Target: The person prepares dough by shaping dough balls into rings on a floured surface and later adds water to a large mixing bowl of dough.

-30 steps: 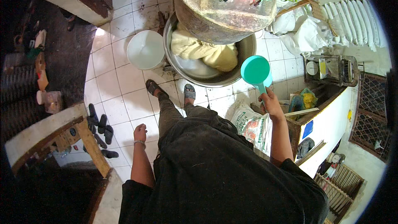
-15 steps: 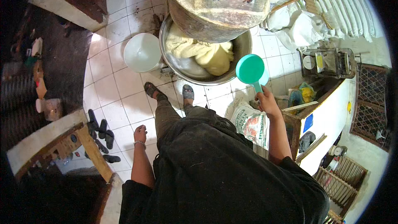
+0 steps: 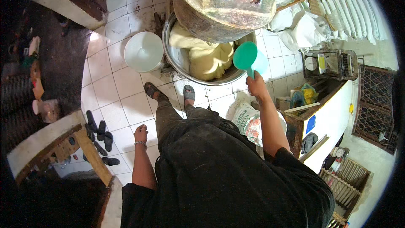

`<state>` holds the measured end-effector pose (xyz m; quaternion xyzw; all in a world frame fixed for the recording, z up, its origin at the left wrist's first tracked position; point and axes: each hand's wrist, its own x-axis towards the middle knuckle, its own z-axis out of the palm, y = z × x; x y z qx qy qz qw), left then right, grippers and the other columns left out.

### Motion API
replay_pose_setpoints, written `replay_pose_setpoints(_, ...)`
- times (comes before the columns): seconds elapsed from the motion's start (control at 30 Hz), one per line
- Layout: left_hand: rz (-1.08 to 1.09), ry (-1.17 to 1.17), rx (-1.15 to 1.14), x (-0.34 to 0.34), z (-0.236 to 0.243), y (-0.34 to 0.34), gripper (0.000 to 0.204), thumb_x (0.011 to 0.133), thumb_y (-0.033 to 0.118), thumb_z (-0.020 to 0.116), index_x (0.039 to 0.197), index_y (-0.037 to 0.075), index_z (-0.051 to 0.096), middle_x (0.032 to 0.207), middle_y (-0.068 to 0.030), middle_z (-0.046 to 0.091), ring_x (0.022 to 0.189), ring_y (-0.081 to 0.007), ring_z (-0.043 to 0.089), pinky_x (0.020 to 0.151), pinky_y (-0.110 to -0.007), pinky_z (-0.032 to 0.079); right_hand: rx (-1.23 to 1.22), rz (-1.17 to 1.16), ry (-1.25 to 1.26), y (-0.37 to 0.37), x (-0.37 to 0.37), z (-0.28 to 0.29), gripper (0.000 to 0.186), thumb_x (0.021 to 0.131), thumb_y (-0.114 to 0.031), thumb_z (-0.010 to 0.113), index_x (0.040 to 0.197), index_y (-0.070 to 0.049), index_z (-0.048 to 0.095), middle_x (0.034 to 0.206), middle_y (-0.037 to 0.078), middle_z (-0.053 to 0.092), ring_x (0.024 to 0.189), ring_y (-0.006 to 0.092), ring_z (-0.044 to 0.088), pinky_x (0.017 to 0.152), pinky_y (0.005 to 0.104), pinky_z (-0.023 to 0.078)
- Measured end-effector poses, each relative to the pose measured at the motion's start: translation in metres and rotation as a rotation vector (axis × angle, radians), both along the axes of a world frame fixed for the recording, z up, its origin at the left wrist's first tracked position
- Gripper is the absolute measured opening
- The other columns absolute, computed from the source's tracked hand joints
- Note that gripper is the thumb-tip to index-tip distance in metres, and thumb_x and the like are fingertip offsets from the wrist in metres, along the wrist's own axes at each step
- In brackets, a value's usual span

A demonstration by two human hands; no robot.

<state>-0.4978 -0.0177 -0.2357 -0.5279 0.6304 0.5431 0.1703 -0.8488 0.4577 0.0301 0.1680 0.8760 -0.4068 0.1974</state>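
Note:
My right hand (image 3: 256,86) is closed round the handle of a green plastic dipper (image 3: 245,55), held up over the right front rim of a big steel mixing bowl (image 3: 177,68). Whatever the dipper contains, if anything, cannot be made out. Pale yellow dough (image 3: 211,61) lies folded in the bowl, its far part hidden under the mixer head (image 3: 223,17), where green and red lamps glow. Low beside my left leg hangs my left hand (image 3: 141,133), fingers curled in, touching nothing that I can see.
A white bucket (image 3: 144,52) stands left of the bowl. Close to my right leg is a printed sack (image 3: 249,122), beside a wooden-edged counter (image 3: 322,120). Dark slippers (image 3: 101,131) lie on the tiles at left. A pale blue round thing (image 3: 261,64) shows behind the dipper.
My right hand has brought the dipper left and farther forward, nearer the bowl, and tilted it. The dough in the bowl has shifted shape. My left hand stays low at my side.

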Motion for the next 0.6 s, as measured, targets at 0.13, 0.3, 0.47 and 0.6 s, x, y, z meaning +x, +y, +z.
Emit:
replay_pose_setpoints(0.13,0.033,-0.044,-0.001,0.021,-0.01,-0.004,0.037,0.094,0.033,0.064,0.122,0.009,0.064,0.101,-0.006,0.07,0.083,-0.017,0.069,0.05,-0.029,0.045,-0.162,-0.14,-0.076,-0.001,-0.006,0.006,0.024,0.091,-0.016,0.051,0.109,-0.001,0.054,0.08,0.007,0.059,0.055,0.0112,0.05,0.045,0.0296,0.039)
replay_pose_setpoints(0.3,0.034,-0.034,0.024,0.035,-0.022,0.0,0.036,0.094,0.035,0.063,0.121,0.011,0.064,0.099,-0.0055,0.07,0.083,-0.0178,0.069,0.05,-0.03,0.044,-0.468,-0.404,-0.163,0.025,0.007,0.022,0.02,0.093,-0.019,0.049,0.105,-0.005,0.054,0.085,0.006,0.056,0.054,0.0107,0.046,0.044,0.0255,0.035)
replay_pose_setpoints(0.47,0.073,-0.025,0.038,0.029,-0.024,0.003,0.035,0.092,0.033,0.066,0.119,0.012,0.065,0.097,-0.0042,0.07,0.08,-0.017,0.067,0.05,-0.03,0.043,-0.759,-0.525,-0.302,0.071,0.042,0.035,0.018,0.096,-0.019,0.047,0.107,-0.006,0.052,0.085,0.005,0.054,0.049,0.0097,0.043,0.042,0.0246,0.035)
replay_pose_setpoints(0.6,0.052,-0.007,0.014,0.014,-0.016,-0.003,0.036,0.092,0.032,0.068,0.121,0.01,0.064,0.096,-0.0043,0.07,0.079,-0.0158,0.067,0.047,-0.027,0.041,-0.808,-0.277,-0.371,0.072,0.062,0.066,0.028,0.092,-0.016,0.049,0.117,-0.003,0.051,0.08,0.005,0.053,0.044,0.0085,0.042,0.038,0.0226,0.034)
